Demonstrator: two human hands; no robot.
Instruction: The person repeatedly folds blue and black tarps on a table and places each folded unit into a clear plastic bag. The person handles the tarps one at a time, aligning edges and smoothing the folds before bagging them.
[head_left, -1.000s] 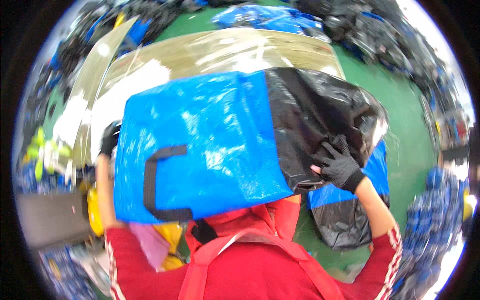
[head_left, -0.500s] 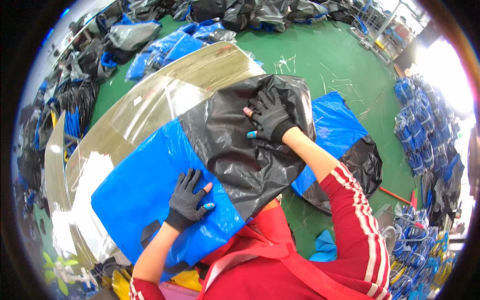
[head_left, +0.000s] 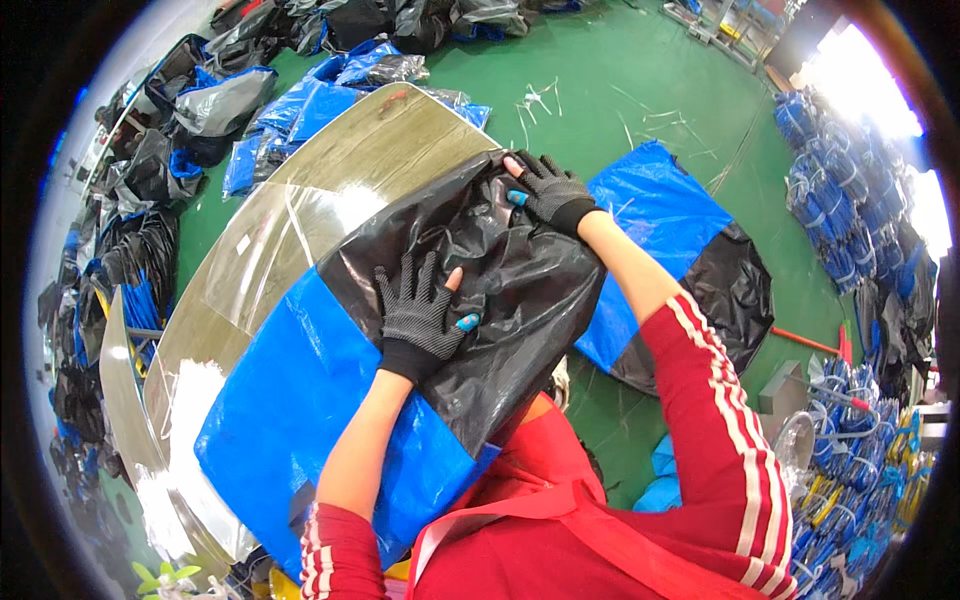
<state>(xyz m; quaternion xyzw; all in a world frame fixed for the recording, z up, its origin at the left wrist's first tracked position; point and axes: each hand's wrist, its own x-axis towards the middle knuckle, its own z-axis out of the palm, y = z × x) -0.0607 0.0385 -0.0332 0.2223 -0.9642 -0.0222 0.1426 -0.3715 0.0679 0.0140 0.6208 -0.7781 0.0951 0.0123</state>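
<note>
A large bag, half blue woven (head_left: 310,410) and half black plastic (head_left: 500,290), lies flat on a shiny metal table (head_left: 340,190). My left hand (head_left: 420,310), in a dark knit glove, presses flat with fingers spread on the black half near the seam with the blue. My right hand (head_left: 548,190), gloved the same, rests on the far edge of the black half with fingers bent over the edge. Both forearms are bare below red sleeves with white stripes.
A second blue and black bag (head_left: 680,260) lies on the green floor (head_left: 620,90) to the right. Piles of blue and black bags (head_left: 300,90) lie beyond the table and along the left. Bundles of blue straps (head_left: 850,200) stack at the right.
The bag has been laid flatter on the table. My left hand has slid from the blue half up onto the black half. My right hand stays at the far edge.
</note>
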